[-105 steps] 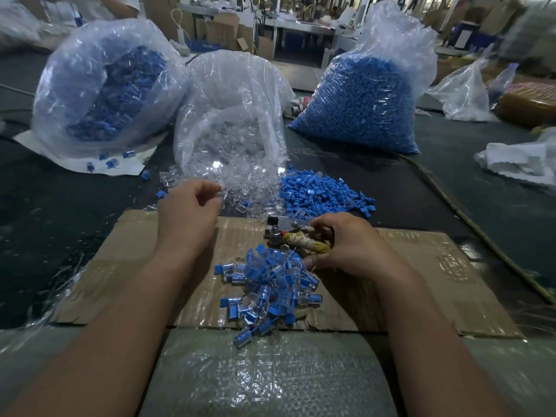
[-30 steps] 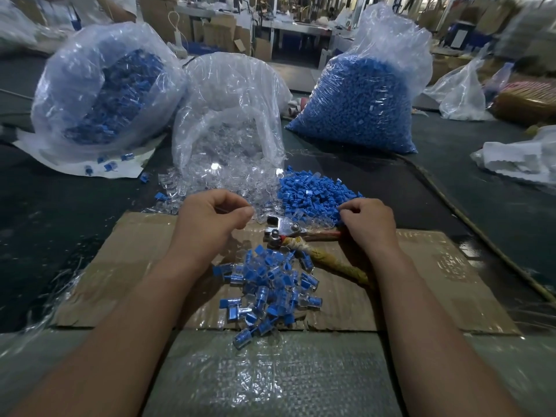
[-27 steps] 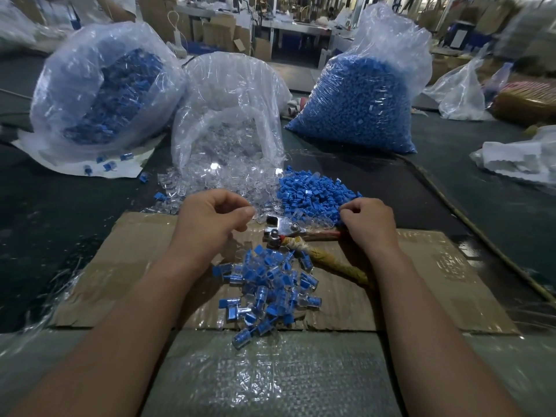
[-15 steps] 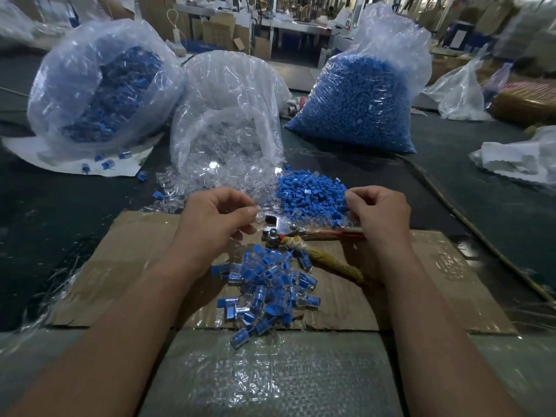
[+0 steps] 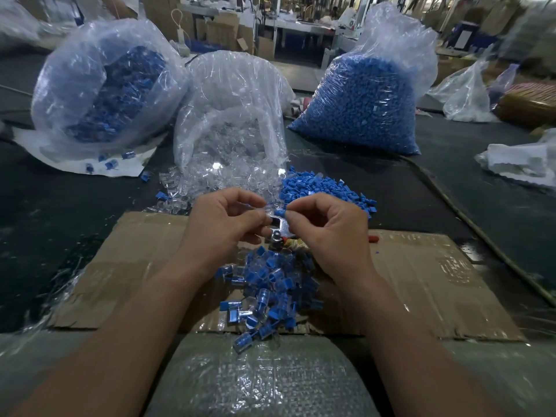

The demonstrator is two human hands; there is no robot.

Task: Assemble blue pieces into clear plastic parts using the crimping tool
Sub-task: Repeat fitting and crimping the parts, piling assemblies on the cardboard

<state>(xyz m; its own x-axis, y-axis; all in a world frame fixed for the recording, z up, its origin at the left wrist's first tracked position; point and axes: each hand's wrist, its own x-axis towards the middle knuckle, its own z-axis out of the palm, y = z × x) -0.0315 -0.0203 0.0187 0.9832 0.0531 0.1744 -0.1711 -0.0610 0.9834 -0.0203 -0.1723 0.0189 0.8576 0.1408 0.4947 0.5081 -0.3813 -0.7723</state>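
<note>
Left hand (image 5: pixel 222 227) pinching a clear plastic part (image 5: pixel 262 209), right hand (image 5: pixel 329 236) pinching a blue piece (image 5: pixel 279 212), both meeting above the crimping tool (image 5: pixel 278 229)

Left hand (image 5: pixel 222 227) and right hand (image 5: pixel 328 233) hide most of the metal crimping tool (image 5: pixel 276 233) on the brown cardboard sheet (image 5: pixel 421 281); their pinched clear plastic piece (image 5: pixel 262 210) and blue plastic piece (image 5: pixel 279 212) barely show.

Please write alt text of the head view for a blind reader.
Two hands meet over a cardboard sheet: the right hand pinches a blue piece, the left hand pinches what seems a clear part. Below them lie the crimping tool and a pile of assembled pieces; a bag of clear parts lies behind.
</note>
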